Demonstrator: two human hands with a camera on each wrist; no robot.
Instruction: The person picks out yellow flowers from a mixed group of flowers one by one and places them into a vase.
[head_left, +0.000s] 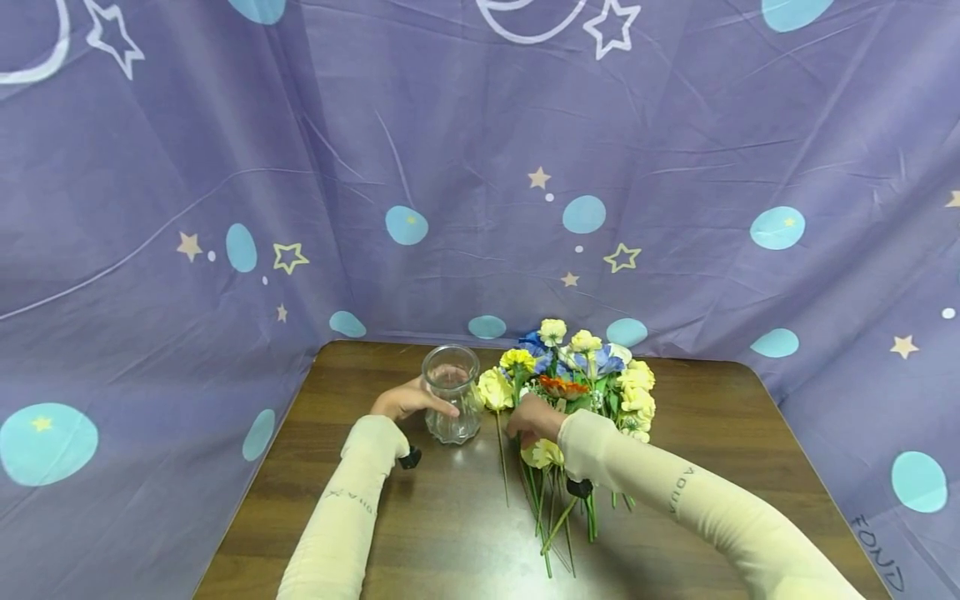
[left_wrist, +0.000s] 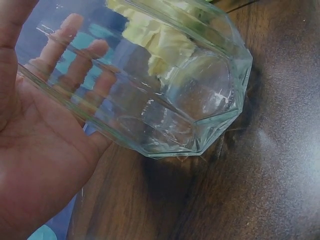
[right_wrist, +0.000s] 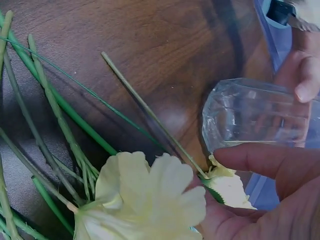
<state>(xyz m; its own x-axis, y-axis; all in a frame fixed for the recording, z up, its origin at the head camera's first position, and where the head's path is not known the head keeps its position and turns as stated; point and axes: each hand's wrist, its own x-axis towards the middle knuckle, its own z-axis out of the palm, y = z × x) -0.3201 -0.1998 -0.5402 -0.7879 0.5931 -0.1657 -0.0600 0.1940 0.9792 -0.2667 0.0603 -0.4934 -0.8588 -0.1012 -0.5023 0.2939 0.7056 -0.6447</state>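
A clear glass vase (head_left: 452, 408) with faceted sides stands upright on the table. My left hand (head_left: 411, 400) holds it from the left, the thumb on the near side and the other fingers around the far side, seen through the glass in the left wrist view. My right hand (head_left: 534, 419) reaches down among the artificial flowers (head_left: 592, 367); its thumb (right_wrist: 250, 157) is straight and apart from the fingers. A pale yellow flower (right_wrist: 145, 195) hides part of those fingers in the right wrist view. Between vase and right hand lies a yellow rose (head_left: 495, 389) on a thin stem.
The brown wooden table (head_left: 442, 517) carries the flower pile right of the vase, with several green stems (head_left: 551, 525) pointing toward the near edge. An orange flower (head_left: 562, 387) and blue flowers (head_left: 597, 360) lie in it. A purple patterned cloth (head_left: 480, 167) hangs behind and at the sides.
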